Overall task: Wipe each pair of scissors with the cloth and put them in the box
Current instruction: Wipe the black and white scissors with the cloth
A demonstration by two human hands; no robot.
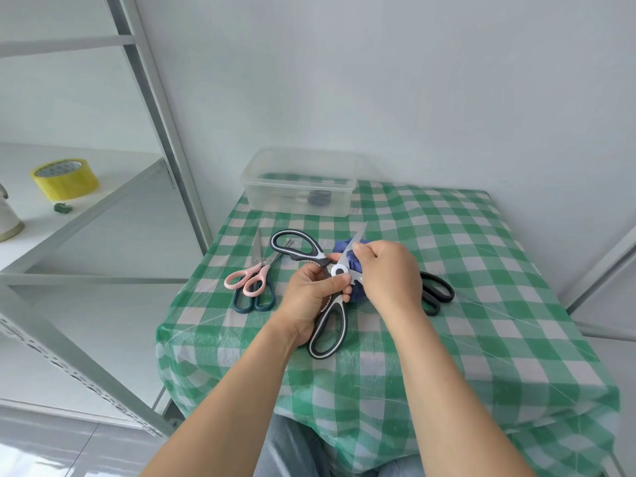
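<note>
**Scissors under the cloth**

The left hand (309, 294) grips the black-and-white scissors (330, 327) near the pivot, blades spread wide, above the checked table (481, 287). The right hand (389, 273) bunches the blue cloth (356, 293) against one blade. The clear box (299, 182) at the far edge holds something dark, perhaps scissors.

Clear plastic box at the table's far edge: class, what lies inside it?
Inside the clear plastic box, one dark rounded object shows through the front wall. The cloudy plastic blurs it, so its full shape is hidden.
</note>
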